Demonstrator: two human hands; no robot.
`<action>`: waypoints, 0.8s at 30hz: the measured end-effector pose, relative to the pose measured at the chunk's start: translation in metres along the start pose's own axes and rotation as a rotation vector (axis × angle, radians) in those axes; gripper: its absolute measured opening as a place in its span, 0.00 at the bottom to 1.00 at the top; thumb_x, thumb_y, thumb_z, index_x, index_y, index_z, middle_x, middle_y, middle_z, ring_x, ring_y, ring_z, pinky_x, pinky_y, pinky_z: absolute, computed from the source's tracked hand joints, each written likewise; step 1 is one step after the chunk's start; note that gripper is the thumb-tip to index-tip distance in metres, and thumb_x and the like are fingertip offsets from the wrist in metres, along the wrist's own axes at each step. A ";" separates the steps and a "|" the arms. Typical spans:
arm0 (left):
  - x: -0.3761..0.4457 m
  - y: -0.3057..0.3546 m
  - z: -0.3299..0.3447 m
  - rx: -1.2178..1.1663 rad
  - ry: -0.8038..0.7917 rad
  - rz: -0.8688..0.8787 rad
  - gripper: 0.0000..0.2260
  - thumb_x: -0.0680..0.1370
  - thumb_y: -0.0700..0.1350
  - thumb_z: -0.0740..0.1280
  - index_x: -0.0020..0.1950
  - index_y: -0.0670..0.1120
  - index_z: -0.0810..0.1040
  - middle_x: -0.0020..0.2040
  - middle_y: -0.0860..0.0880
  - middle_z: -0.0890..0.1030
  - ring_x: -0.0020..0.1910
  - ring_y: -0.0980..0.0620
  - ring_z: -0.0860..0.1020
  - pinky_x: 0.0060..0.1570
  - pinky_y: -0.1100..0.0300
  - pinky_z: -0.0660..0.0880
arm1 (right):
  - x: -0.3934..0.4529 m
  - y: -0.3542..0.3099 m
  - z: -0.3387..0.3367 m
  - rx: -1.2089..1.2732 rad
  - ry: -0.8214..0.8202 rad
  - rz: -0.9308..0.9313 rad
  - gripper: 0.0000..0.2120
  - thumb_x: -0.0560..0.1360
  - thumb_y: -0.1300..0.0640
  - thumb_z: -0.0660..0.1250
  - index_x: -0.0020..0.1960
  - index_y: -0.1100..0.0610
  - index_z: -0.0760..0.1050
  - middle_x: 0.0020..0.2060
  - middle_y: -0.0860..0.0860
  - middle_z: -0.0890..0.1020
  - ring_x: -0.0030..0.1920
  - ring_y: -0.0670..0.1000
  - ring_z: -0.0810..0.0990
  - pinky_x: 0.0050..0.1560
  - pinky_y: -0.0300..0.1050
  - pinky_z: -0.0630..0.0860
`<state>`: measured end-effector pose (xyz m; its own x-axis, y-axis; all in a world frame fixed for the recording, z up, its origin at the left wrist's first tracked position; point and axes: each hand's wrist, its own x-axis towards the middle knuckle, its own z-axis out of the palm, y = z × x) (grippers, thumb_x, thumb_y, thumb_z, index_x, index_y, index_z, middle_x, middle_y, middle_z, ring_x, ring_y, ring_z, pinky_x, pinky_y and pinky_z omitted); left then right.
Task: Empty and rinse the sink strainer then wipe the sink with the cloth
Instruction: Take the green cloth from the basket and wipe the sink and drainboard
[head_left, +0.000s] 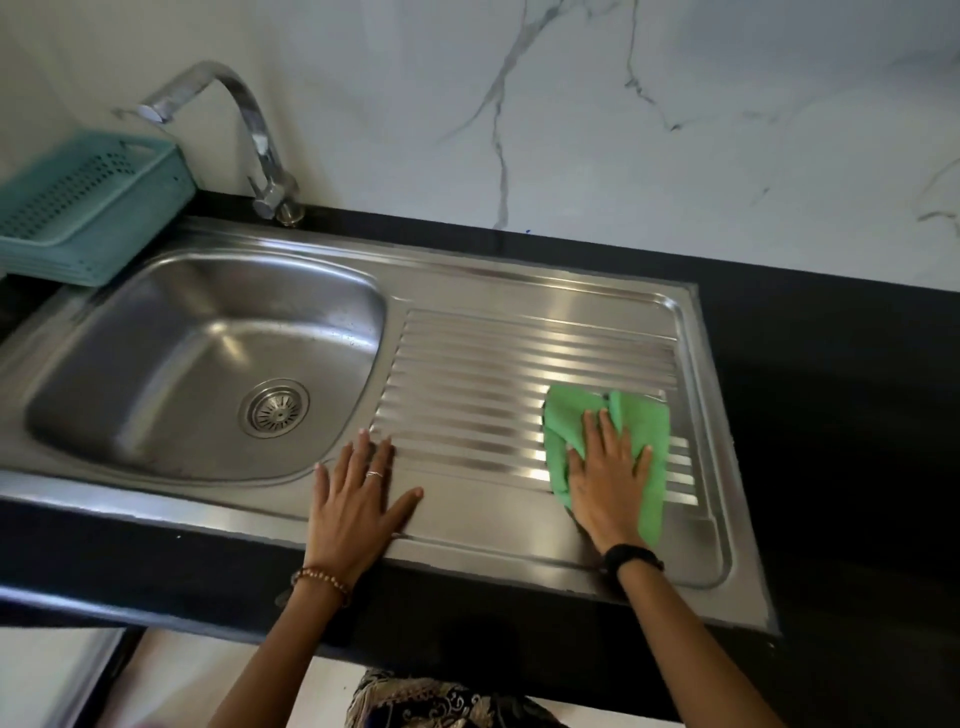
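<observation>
- The black stone countertop (831, 395) is being backed by a white marble-patterned wall (623, 130) with grey veins.
- The stainless steel sink unit (519, 291) is being carried in that countertop, with its rounded basin (171, 374) on the left and its ribbed draining board (467, 395) on the right.
- A teal perforated plastic basket (83, 208) is being supported at the far left, overlapping the sink unit's back corner, just beside the curved chrome tap (244, 124), whose spout is being aimed left toward the basket.
- The green cloth (571, 415) is being pressed flat on the right part of the draining board, lying crumpled under and around the right hand (608, 483); cloth is being shown beyond the fingertips and along both sides of the palm.
- The right hand is being held spread, fingers apart and laid flat on top of the cloth rather than curled round it; a black wristband (631, 558) is being worn on that wrist.
- The left hand (358, 499) is being rested empty and flat, fingers splayed, on the steel at the near left corner of the draining board, well apart from the cloth; a ring and a beaded bracelet (322, 582) are being worn.
- The round metal sink strainer (274, 410) is being seated in the drain at the basin floor, untouched by either hand.
</observation>
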<state>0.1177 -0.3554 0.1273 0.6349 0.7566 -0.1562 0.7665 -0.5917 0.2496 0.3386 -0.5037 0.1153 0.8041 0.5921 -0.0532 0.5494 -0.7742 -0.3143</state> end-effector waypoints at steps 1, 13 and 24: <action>0.000 -0.002 -0.001 0.020 -0.008 -0.043 0.54 0.57 0.76 0.24 0.76 0.48 0.47 0.78 0.43 0.48 0.77 0.45 0.48 0.74 0.46 0.44 | 0.001 -0.013 0.004 -0.002 -0.017 -0.040 0.25 0.80 0.50 0.52 0.76 0.51 0.53 0.77 0.49 0.54 0.77 0.54 0.51 0.74 0.62 0.42; 0.006 -0.008 0.012 0.086 -0.010 -0.116 0.44 0.72 0.70 0.48 0.74 0.42 0.37 0.77 0.39 0.40 0.76 0.43 0.40 0.73 0.48 0.37 | 0.030 -0.197 0.065 -0.118 -0.283 -0.760 0.24 0.79 0.49 0.53 0.74 0.53 0.57 0.76 0.50 0.57 0.77 0.55 0.49 0.72 0.66 0.41; -0.008 0.025 0.020 0.097 -0.086 0.141 0.38 0.70 0.72 0.43 0.70 0.54 0.30 0.71 0.51 0.30 0.73 0.47 0.34 0.72 0.42 0.39 | 0.024 -0.089 0.035 -0.047 -0.219 -0.754 0.26 0.80 0.49 0.53 0.76 0.49 0.51 0.77 0.46 0.54 0.77 0.51 0.51 0.75 0.58 0.38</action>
<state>0.1335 -0.3822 0.1158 0.7396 0.6401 -0.2081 0.6723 -0.7175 0.1822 0.3004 -0.4128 0.1090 0.1499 0.9883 -0.0291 0.9419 -0.1516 -0.2998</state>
